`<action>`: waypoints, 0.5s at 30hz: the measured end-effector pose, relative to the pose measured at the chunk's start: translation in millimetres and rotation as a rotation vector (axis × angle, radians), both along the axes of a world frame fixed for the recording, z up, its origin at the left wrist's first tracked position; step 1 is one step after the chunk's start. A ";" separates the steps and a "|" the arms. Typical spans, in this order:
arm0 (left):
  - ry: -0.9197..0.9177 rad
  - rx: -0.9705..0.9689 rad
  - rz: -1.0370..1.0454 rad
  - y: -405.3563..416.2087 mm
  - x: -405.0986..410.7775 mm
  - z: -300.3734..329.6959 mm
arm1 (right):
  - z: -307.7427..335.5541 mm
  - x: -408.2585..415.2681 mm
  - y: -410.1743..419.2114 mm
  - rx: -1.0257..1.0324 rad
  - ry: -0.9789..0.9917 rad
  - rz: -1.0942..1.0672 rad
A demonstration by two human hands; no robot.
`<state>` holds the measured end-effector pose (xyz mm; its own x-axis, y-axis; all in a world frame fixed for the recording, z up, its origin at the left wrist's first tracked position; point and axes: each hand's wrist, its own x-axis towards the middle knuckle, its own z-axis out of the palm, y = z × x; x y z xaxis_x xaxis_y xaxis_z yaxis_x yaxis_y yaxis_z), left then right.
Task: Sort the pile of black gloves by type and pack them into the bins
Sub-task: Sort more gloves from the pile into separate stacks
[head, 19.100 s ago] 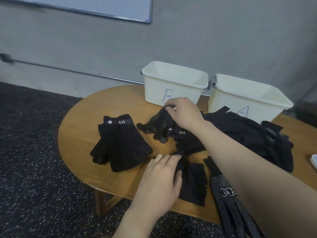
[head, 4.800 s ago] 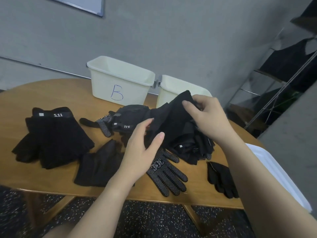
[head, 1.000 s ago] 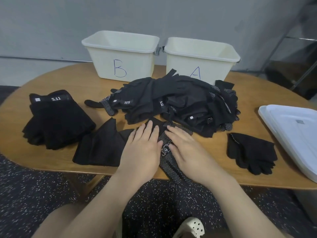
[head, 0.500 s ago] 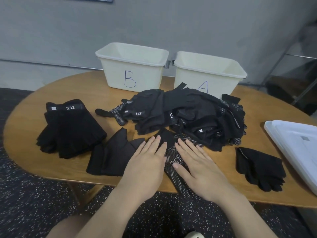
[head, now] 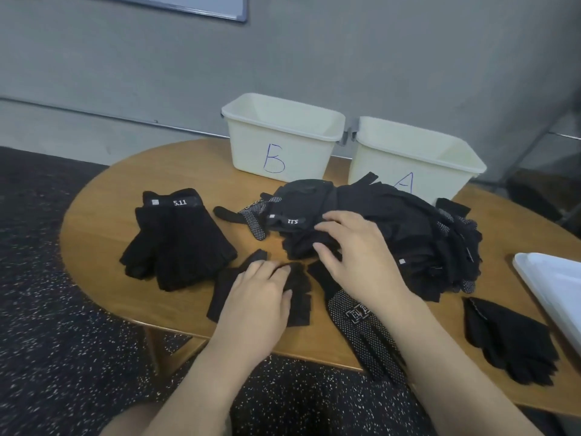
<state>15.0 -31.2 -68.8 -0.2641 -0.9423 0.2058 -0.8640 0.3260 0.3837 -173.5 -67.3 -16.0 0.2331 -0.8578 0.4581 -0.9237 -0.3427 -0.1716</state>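
Observation:
A heap of mixed black gloves [head: 393, 228] lies mid-table in front of two cream bins, marked B [head: 283, 143] and A [head: 415, 155]; no gloves show inside either. My right hand [head: 355, 250] rests on the heap's front-left edge, fingers spread and slightly bent over the fabric. My left hand [head: 257, 300] lies on a flat plain black glove [head: 298, 300] near the front edge. A white-dotted glove [head: 361, 328] runs under my right forearm and overhangs the table edge. A stack of "5.11" gloves [head: 176, 240] sits at the left.
A lone black glove [head: 509, 338] lies at the front right, beside a white lid [head: 553, 284] at the right edge. The oval wooden table [head: 103, 215] stands against a grey wall, over dark speckled floor.
Both hands have left the dotted glove. My right hand moved up onto the heap's edge; my left hand shifted left onto the plain black glove. The view has swung left.

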 end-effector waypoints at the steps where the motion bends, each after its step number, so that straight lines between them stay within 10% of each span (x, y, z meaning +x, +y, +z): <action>1: 0.004 -0.003 -0.001 -3.4 -0.4 -1.2 | 2.6 5.8 -13.0 0.023 0.024 0.003; 15: 0.088 -0.036 -0.036 -17.2 2.2 -1.3 | 11.0 26.7 -83.8 0.136 0.161 0.075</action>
<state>17.2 -48.4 -70.1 -0.2771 -0.9240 0.2634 -0.8150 0.3713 0.4449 -146.9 -151.1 -5.0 0.3591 -0.8867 0.2913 -0.9158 -0.3949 -0.0732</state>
